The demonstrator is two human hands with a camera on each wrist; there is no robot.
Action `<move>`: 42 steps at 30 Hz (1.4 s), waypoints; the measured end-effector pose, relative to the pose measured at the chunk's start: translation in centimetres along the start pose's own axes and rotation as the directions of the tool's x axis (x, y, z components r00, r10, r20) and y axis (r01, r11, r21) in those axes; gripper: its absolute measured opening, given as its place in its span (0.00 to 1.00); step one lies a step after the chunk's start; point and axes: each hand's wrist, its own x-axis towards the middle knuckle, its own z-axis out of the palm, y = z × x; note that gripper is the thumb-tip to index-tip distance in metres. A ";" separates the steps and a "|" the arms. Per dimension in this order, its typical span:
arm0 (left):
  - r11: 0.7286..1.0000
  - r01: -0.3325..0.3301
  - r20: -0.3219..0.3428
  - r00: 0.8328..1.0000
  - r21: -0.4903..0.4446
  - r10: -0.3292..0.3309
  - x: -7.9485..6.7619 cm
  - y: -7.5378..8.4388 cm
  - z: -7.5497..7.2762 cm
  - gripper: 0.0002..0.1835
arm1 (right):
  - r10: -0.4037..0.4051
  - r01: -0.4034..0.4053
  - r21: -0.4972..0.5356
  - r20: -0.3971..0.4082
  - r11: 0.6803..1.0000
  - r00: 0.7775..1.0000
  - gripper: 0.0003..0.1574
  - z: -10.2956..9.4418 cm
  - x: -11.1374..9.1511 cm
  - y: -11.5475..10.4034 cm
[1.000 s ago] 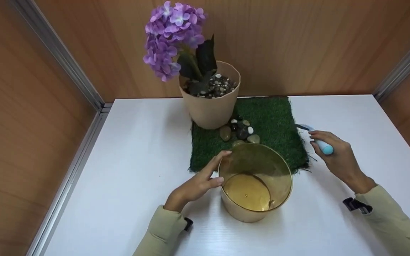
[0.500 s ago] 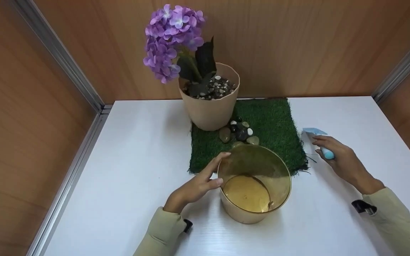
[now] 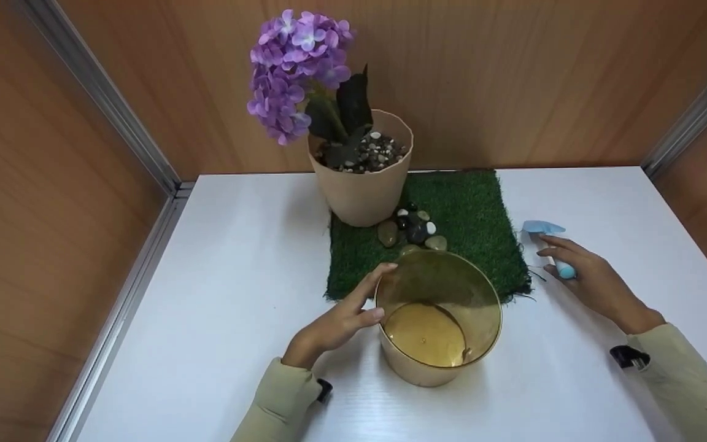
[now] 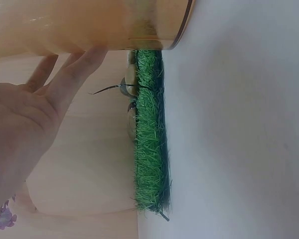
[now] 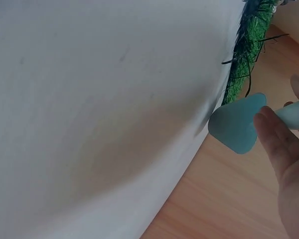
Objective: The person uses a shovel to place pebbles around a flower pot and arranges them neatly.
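Note:
An amber see-through bucket point(image 3: 427, 377) stands upright on the white table at the near edge of a turf mat. My left hand point(image 3: 340, 319) rests against the bucket's left side, with the thumb and a forefinger near the rim. Straight fingers point(image 4: 72, 74) touch its outer wall in the left wrist view. To the right of the mat, my right hand point(image 3: 587, 273) pinches the handle of a small light-blue shovel point(image 3: 544, 227). The right wrist view shows the shovel's broad blade point(image 5: 238, 124) pointing down, close over the table. The palm hides part of the handle.
Behind the bucket lies the green turf mat point(image 3: 464, 209) with several pebbles point(image 3: 418, 228) on it. A beige pot point(image 3: 363, 196) with purple flowers point(image 3: 298, 73) stands on its back left. Wooden panels point(image 3: 513, 80) enclose the white table point(image 3: 231, 264).
My right hand has shifted a little right and towards me. The shovel has turned, so its blade shows broad instead of edge-on. My left hand and the bucket keep their place.

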 end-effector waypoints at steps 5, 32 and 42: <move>1.000 -0.011 0.006 1.000 -0.010 0.011 0.0 0.1 0.1 0.38 | 0.030 -0.029 -0.039 0.029 0.999 0.999 0.30 0.3 -0.2 0.2; 1.000 -0.002 0.003 1.000 0.006 0.002 0.0 0.2 0.1 0.37 | 0.116 -0.111 -0.034 0.311 0.993 0.943 0.45 0.3 -1.3 0.7; 1.000 0.001 0.008 1.000 -0.016 -0.001 0.0 0.3 0.1 0.36 | 0.129 -0.122 -0.040 0.282 0.992 0.951 0.46 0.3 -1.7 0.5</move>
